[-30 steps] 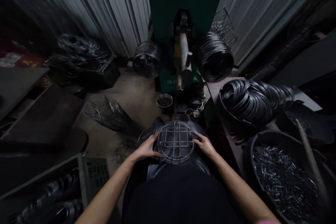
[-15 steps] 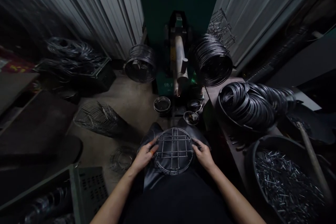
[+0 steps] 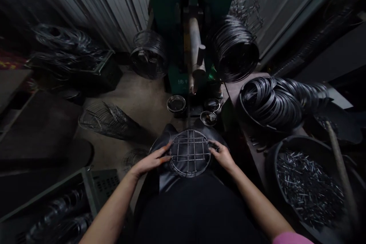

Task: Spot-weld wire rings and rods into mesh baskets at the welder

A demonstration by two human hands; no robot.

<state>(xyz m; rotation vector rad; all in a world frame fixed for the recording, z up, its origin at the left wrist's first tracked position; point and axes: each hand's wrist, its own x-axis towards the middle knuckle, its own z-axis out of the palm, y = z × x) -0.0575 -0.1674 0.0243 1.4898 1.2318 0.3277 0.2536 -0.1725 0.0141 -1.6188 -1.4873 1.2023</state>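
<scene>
A round wire rack [image 3: 188, 155], a ring crossed by several straight wires, lies roughly level over my lap. At its left rim, my left hand [image 3: 151, 159] grips with thumb and fingertips, the fingers fairly straight. Opposite, my right hand [image 3: 224, 156] has its bent fingers and thumb on the right rim. The undersides of the fingers are hidden. Beyond the rack stands a green machine [image 3: 177, 80] with a thick pale metal arm [image 3: 195, 42] and a narrow tip pointing down.
Wire coils [image 3: 148, 53] hang left of the arm, and larger wire coils [image 3: 234, 49] hang right. A tub of wire rings [image 3: 271, 103] and a tub of short metal rods [image 3: 309, 187] stand right. Left are a wire bundle [image 3: 108, 120] and a green crate [image 3: 88, 190]. Small bowls [image 3: 176, 103] sit beneath the arm.
My view has tipped down slightly, so the machine sits higher in the picture. My left hand's fingers have straightened at the rim, and its wrist has shifted outward. The right hand keeps its hold.
</scene>
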